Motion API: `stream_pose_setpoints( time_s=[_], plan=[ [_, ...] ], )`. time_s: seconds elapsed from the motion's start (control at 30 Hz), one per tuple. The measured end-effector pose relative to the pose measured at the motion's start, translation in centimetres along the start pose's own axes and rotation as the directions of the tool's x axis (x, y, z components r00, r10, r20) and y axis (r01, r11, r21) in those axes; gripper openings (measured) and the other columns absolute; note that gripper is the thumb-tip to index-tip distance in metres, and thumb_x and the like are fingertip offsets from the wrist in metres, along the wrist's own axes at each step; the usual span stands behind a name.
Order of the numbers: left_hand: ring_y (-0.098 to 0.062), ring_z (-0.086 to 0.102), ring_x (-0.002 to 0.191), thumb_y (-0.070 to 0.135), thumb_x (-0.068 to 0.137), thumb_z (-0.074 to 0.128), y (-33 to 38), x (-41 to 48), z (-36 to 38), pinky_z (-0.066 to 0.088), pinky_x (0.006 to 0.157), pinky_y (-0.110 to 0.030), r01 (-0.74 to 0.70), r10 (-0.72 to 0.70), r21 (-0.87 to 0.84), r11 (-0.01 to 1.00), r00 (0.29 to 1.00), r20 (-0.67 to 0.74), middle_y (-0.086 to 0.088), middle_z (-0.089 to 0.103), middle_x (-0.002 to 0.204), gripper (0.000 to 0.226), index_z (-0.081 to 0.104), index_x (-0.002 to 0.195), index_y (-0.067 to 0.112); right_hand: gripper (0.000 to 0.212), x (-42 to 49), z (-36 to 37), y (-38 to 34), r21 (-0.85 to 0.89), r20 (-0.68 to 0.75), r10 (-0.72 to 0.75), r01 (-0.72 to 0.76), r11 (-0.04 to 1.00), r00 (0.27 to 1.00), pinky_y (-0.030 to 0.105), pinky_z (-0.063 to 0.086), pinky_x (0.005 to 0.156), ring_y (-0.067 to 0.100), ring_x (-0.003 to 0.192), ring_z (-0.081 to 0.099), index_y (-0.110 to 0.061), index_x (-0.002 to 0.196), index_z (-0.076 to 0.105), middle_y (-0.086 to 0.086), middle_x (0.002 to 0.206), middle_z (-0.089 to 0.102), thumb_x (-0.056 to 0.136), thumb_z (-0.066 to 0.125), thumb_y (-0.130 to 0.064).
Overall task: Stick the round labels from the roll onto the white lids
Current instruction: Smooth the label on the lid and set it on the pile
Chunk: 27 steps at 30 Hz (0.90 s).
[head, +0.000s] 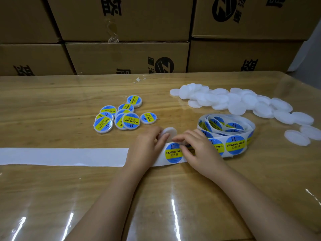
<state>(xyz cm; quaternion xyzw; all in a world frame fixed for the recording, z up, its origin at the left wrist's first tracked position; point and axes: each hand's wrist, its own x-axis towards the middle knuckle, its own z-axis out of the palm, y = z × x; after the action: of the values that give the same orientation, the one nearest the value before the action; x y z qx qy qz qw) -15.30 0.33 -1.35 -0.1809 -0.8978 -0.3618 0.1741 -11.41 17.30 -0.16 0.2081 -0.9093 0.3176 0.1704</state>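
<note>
Head view looks down over a wooden table under a clear cover, and from where I stand the layout reads as a small production line. The loose white lids lie heaped toward the far right corner, within the right arm's reach. The labelled lids sit in a cluster left of the middle, out of the way. The roll rests loosely coiled just right of the hands, so its strip feeds leftward across the middle of the surface. The left hand grips one white lid at its edge between thumb and fingers, tilted up just above the strip, I judge to keep its face free for a sticker. The right hand has its fingers bent down onto the strip beside a fully showing label, covering the next one; whether they pinch its edge or merely press I cannot tell. The spent backing strip runs flat to the left edge, passing under the left wrist, which seems to pin it taut. Cardboard boxes stack along the far edge. What follows calls for lifting a label cleanly and centring it on the lid; a skewed landing is the risk.
</note>
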Motion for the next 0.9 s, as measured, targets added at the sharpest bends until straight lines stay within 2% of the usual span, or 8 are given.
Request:
stream_pose_setpoints(
  time_s=[0.13,0.27,0.33,0.47,0.57,0.67,0.8,0.9],
  plan=[
    [-0.016,0.044,0.062,0.031,0.093,0.054,0.2,-0.1,-0.1,0.044,0.064,-0.039,-0.013,0.013,-0.002,1.0,0.999,0.053,0.008,0.048,0.071,0.016,0.051,0.081,0.021,0.034,0.0,0.2,-0.3,0.076,-0.031,-0.051,0.053,0.996,0.998,0.017,0.041,0.078,0.009,0.086,0.051,-0.013,0.106,0.068,-0.013,0.088,0.052,0.082,0.058,0.008],
    [-0.013,0.041,0.063,0.035,0.094,0.051,0.3,-0.3,-0.2,0.037,0.06,-0.033,-0.02,0.018,0.026,0.999,0.997,0.076,0.011,0.044,0.066,0.02,0.043,0.078,0.026,0.034,-0.1,0.2,-0.6,0.079,-0.042,-0.104,0.107,0.991,0.994,0.023,0.043,0.077,0.011,0.084,0.052,-0.017,0.104,0.069,-0.008,0.087,0.055,0.081,0.06,0.006],
    [-0.013,0.039,0.066,0.035,0.095,0.05,0.4,-0.3,-0.1,0.036,0.061,-0.033,-0.035,0.031,0.046,0.998,0.996,0.085,0.01,0.044,0.07,0.021,0.041,0.078,0.027,0.035,-0.1,0.1,-0.7,0.064,-0.03,-0.127,0.128,0.99,0.991,0.024,0.044,0.077,0.01,0.084,0.053,-0.021,0.104,0.07,-0.003,0.09,0.058,0.08,0.064,0.004],
    [-0.011,0.038,0.066,0.035,0.095,0.049,0.3,-0.3,0.0,0.031,0.059,-0.03,-0.046,0.041,0.066,0.997,0.996,0.084,0.011,0.042,0.072,0.02,0.043,0.079,0.025,0.03,-0.2,0.2,-0.6,0.062,-0.027,-0.155,0.157,0.986,0.987,0.032,0.048,0.074,0.012,0.081,0.057,-0.019,0.101,0.07,-0.001,0.093,0.058,0.081,0.066,0.002],
    [-0.011,0.042,0.067,0.027,0.094,0.054,0.2,-0.2,0.2,0.036,0.061,-0.032,-0.017,0.016,0.015,1.0,0.998,0.061,0.01,0.044,0.079,0.013,0.054,0.087,0.016,0.02,-0.2,0.3,-0.6,0.127,-0.065,-0.123,0.131,0.983,0.99,0.036,0.05,0.071,0.013,0.079,0.06,-0.013,0.096,0.071,0.0,0.094,0.058,0.082,0.065,0.001],
    [-0.015,0.05,0.073,0.012,0.09,0.055,-0.2,0.2,0.3,0.045,0.07,-0.034,0.051,-0.049,-0.057,0.997,0.998,0.047,0.003,0.049,0.089,0.004,0.057,0.092,0.009,0.012,-0.1,0.5,-0.6,0.212,-0.118,-0.078,0.102,0.972,0.99,0.028,0.052,0.073,0.01,0.079,0.061,-0.009,0.088,0.072,0.001,0.093,0.059,0.083,0.067,0.001],
    [0.005,0.051,0.074,0.008,0.089,0.057,-0.6,0.5,0.2,0.039,0.068,-0.007,0.122,-0.118,-0.128,0.984,0.992,0.04,0.011,0.052,0.088,0.012,0.061,0.096,0.017,0.01,0.1,0.4,-0.5,0.347,-0.097,0.069,-0.031,0.937,0.993,0.021,0.05,0.075,0.009,0.078,0.062,-0.007,0.086,0.072,0.001,0.095,0.06,0.084,0.067,0.002],
    [0.01,0.051,0.076,0.01,0.091,0.058,-0.8,0.5,0.3,0.037,0.068,-0.004,0.126,-0.127,-0.156,0.98,0.992,-0.002,0.016,0.051,0.085,0.011,0.063,0.098,0.016,0.012,0.2,0.3,-0.5,0.426,-0.09,0.14,-0.089,0.9,0.986,0.014,0.047,0.075,0.003,0.076,0.062,-0.009,0.084,0.071,-0.001,0.095,0.059,0.084,0.066,0.002]
  ],
)
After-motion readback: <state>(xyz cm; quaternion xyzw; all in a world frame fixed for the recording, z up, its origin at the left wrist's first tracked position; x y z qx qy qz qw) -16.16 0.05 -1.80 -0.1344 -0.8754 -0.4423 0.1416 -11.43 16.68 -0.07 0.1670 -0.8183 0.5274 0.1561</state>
